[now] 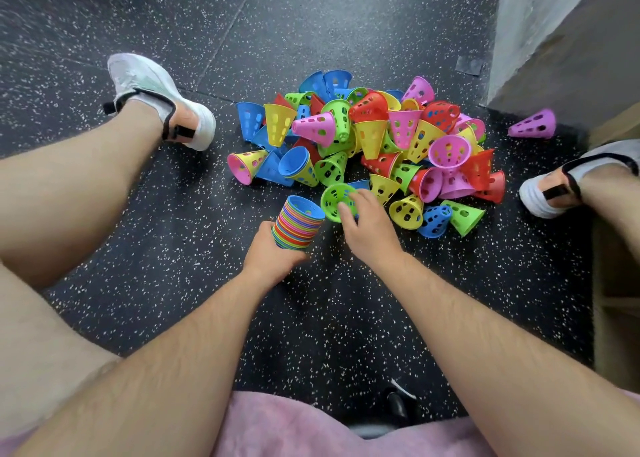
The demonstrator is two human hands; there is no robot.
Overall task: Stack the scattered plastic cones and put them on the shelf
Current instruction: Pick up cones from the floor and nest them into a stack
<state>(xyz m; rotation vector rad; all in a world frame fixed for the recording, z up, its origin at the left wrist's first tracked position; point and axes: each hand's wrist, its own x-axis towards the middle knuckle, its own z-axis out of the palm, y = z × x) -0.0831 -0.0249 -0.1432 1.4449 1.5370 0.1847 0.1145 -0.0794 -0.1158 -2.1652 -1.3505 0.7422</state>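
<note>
A heap of scattered plastic cones (377, 134) in blue, yellow, pink, red and green lies on the dark speckled floor between my legs. My left hand (270, 254) grips a stack of nested cones (298, 222) with a blue one on top, tilted toward the heap. My right hand (367, 224) pinches a green cone (334, 198) by its wide rim, just right of the stack's open top. A lone purple cone (533, 124) lies apart at the right, near the wall.
My legs spread to both sides, with a white shoe at the left (156, 100) and another at the right (554, 186). A grey wall corner (554, 41) stands at the upper right. A wooden shelf edge (616, 300) runs down the right side.
</note>
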